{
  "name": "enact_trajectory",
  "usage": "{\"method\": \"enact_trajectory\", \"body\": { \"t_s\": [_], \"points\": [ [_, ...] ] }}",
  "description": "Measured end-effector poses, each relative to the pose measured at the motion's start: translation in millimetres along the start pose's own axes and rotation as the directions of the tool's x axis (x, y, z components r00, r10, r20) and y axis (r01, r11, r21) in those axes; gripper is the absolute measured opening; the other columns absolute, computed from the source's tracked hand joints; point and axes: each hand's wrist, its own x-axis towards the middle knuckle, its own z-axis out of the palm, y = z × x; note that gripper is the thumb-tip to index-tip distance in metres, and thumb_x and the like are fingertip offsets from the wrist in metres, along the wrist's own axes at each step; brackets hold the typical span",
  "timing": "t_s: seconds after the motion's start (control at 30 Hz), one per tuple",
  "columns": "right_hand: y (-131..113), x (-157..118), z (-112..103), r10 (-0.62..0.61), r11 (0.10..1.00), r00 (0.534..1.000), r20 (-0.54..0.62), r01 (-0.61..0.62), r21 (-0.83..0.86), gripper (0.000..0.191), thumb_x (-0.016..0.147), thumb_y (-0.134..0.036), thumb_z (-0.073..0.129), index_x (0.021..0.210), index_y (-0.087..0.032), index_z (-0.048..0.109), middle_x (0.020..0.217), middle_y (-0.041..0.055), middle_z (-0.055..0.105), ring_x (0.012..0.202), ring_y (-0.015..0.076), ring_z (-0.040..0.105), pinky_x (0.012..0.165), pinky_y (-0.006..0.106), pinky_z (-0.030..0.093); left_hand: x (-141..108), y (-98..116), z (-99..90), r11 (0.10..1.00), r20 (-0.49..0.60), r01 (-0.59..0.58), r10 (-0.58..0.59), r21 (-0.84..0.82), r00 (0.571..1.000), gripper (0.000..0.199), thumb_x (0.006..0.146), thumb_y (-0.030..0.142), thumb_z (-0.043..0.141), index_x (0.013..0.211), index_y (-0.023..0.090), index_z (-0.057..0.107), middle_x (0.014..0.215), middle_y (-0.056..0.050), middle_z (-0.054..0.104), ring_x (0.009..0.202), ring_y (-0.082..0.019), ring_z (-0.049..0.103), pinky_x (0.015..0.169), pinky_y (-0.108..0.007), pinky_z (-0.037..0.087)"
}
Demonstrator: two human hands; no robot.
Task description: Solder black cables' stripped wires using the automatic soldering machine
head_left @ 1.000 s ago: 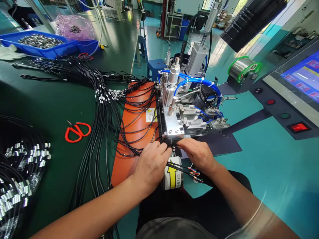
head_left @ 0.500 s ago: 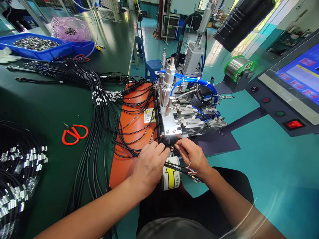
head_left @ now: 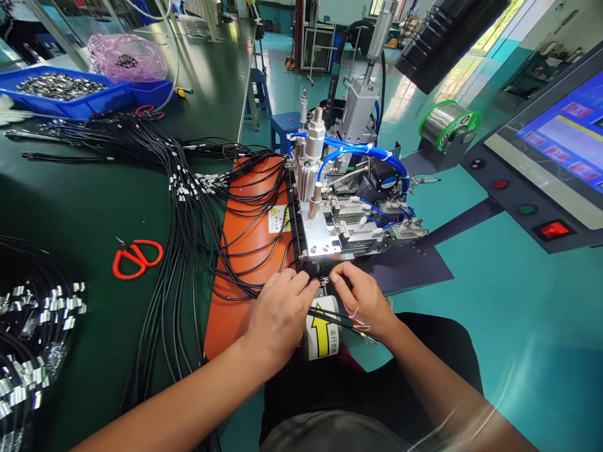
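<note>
My left hand [head_left: 286, 307] is closed around black cables [head_left: 325, 314] at the front end of the machine [head_left: 325, 238]. Their stripped ends, with thin coloured wires [head_left: 362, 326], stick out to the right below my right hand [head_left: 362, 295]. The thumb and forefinger of my right hand are pinched together at the machine's front edge, by the small wire ends there; what lies between them is too small to make out. Under the cables sits a white label with a yellow arrow [head_left: 322, 333]. More black cables run left over the orange plate [head_left: 235, 320].
Red-handled scissors [head_left: 137, 257] and cable bundles [head_left: 181, 182] lie on the dark green table [head_left: 127, 207]. Blue trays [head_left: 70, 103] hold metal parts at the back left. A solder spool [head_left: 445, 125] and a control panel [head_left: 522, 201] stand on the right.
The whole view has shifted slightly, so things sit a little further left. Both hands keep nearly the same place and grip at the machine's front.
</note>
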Motion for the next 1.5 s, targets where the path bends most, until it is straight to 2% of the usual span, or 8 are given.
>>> {"method": "enact_trajectory", "body": {
  "t_s": [0.23,0.37,0.6,0.77,1.03,1.23,1.3,1.5],
  "points": [
    [1,0,0,0.214,0.947,0.974,0.078,-0.227,0.228,0.022,0.095,-0.039,0.047,0.083,-0.022,0.056,0.063,-0.0045,0.052,0.055,0.0129,0.050,0.051,0.024,0.040,1,-2,0.8,1.000,-0.020,-0.017,0.017,0.004,1.000,0.023,0.093,0.011,0.046,0.105,0.016,0.065,0.085,-0.006,0.059,0.081,-0.022,0.049,0.071,-0.035,0.043],
    [5,-2,1,0.271,0.899,0.957,0.099,-0.289,0.329,0.027,0.096,-0.043,0.045,0.086,-0.022,0.058,0.055,-0.0050,0.053,0.050,0.0133,0.051,0.050,0.024,0.040,2,-3,1.1,0.998,-0.001,-0.034,0.034,-0.045,0.999,0.028,0.094,0.010,0.044,0.114,0.014,0.062,0.086,-0.006,0.058,0.082,-0.022,0.048,0.076,-0.036,0.046],
    [0,-2,2,0.275,0.897,0.958,0.079,-0.285,0.337,0.028,0.094,-0.047,0.049,0.089,-0.021,0.059,0.059,-0.0047,0.053,0.052,0.0127,0.050,0.051,0.024,0.039,3,-4,-0.9,0.998,0.081,-0.048,0.051,-0.028,0.995,0.046,0.082,0.007,0.054,0.127,0.016,0.057,0.093,-0.007,0.055,0.084,-0.023,0.046,0.077,-0.038,0.050],
    [-4,0,2,0.185,0.956,0.983,0.001,-0.181,0.233,0.021,0.093,-0.038,0.052,0.082,-0.020,0.058,0.068,-0.0035,0.054,0.059,0.0118,0.049,0.057,0.023,0.038,3,-3,-4.3,0.998,0.113,-0.058,0.060,-0.023,0.992,0.046,0.082,0.009,0.053,0.127,0.016,0.058,0.091,-0.008,0.054,0.083,-0.023,0.046,0.074,-0.037,0.049],
    [-3,1,6,0.180,0.963,0.984,0.012,-0.179,0.204,0.023,0.095,-0.037,0.048,0.080,-0.021,0.053,0.066,-0.0041,0.051,0.061,0.0121,0.047,0.059,0.024,0.036,6,-4,-9.8,0.997,0.144,-0.080,0.078,0.014,0.986,0.051,0.077,0.010,0.055,0.128,0.016,0.057,0.091,-0.008,0.054,0.082,-0.024,0.046,0.073,-0.037,0.047],
    [3,0,10,0.353,0.857,0.925,0.140,-0.380,0.347,0.032,0.096,-0.047,0.043,0.079,-0.022,0.052,0.054,-0.0059,0.051,0.049,0.0116,0.046,0.052,0.024,0.036,7,-3,-11.0,0.995,0.165,-0.093,0.087,0.027,0.982,0.054,0.076,0.012,0.057,0.129,0.016,0.055,0.093,-0.009,0.054,0.085,-0.024,0.047,0.077,-0.036,0.046],
    [3,-1,11,0.364,0.838,0.919,0.155,-0.395,0.376,0.034,0.096,-0.049,0.040,0.079,-0.022,0.052,0.052,-0.0063,0.050,0.047,0.0117,0.045,0.051,0.024,0.036,7,-3,-11.7,0.996,0.166,-0.089,0.084,0.020,0.982,0.055,0.075,0.011,0.057,0.130,0.016,0.054,0.095,-0.009,0.055,0.086,-0.024,0.047,0.078,-0.036,0.046],
    [-2,-1,13,0.253,0.933,0.968,-0.002,-0.243,0.265,0.026,0.093,-0.042,0.049,0.079,-0.021,0.052,0.063,-0.0053,0.049,0.059,0.0121,0.046,0.057,0.024,0.035,4,-5,-7.3,0.997,0.167,-0.072,0.073,-0.014,0.983,0.069,0.062,0.006,0.064,0.129,0.017,0.051,0.098,-0.007,0.055,0.087,-0.025,0.047,0.078,-0.038,0.046]
  ]
}}
